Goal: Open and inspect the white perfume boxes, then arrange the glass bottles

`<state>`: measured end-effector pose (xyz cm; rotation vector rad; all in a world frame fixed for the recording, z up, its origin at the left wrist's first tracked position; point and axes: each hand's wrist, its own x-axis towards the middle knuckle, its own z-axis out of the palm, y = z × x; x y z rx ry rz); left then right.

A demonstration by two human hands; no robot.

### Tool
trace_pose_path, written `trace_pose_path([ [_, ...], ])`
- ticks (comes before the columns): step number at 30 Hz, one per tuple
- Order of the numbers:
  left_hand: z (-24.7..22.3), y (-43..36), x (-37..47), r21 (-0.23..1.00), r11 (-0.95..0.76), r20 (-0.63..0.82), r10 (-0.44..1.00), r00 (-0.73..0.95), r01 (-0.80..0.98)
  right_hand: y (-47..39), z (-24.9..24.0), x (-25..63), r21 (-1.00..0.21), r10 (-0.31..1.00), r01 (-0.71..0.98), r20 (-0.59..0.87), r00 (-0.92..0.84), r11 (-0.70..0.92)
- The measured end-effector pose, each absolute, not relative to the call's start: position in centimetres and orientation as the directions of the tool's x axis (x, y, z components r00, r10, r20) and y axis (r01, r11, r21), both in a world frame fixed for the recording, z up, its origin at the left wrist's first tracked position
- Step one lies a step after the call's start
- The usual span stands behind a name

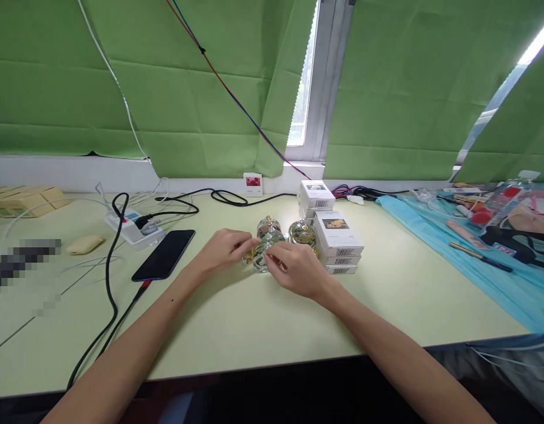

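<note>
Between my hands is a small clear glass jar (261, 263) with gold-coloured trim, partly covered by my fingers. It looks tipped on its side, though I cannot tell for certain. My left hand (225, 252) is closed at its left end, beside a gold-coloured part. At the right side of the same jar, my right hand (296, 268) has its thumb and fingers curled against the glass. Just behind stands a second lidded glass jar (268, 224) with a gold knob. A third glass jar (301, 232) is to the right, next to stacked white boxes (339, 235).
More white boxes (315, 194) are piled behind. On the left lie a black phone (164, 255), a white power strip (133, 231), black cables and a cream-coloured case (85, 244). A blue sheet (470, 259) with assorted items covers the right side. Green curtains (210, 88) hang behind.
</note>
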<state>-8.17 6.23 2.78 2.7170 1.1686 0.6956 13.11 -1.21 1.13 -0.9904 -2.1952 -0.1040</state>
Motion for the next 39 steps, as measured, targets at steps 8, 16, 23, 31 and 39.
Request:
trace_pose_path([
  [8,2.9,7.2,-9.4,0.237,-0.558,0.319,0.818,0.478,0.795,-1.0,0.9,13.2,-0.339,0.733,0.72,0.59,-0.338,0.605],
  [16,3.1,7.1,-9.3,0.234,-0.569,0.208,0.821,0.531,0.788,-1.3,1.3,13.2,-0.371,0.767,0.72,0.539,-0.348,0.587],
  [23,3.5,6.9,-9.6,0.227,-0.648,0.208,0.762,0.614,0.727,-1.3,1.5,13.2,-0.338,0.789,0.756,0.496,-0.363,0.561],
  [31,3.5,6.9,-9.6,0.265,-0.65,0.045,0.746,0.664,0.712,-1.3,1.4,13.2,-0.315,0.804,0.779,0.464,-0.372,0.542],
  [39,3.3,6.9,-9.5,0.251,-0.642,0.03,0.753,0.657,0.724,-1.4,1.6,13.2,-0.316,0.821,0.787,0.425,-0.382,0.53],
])
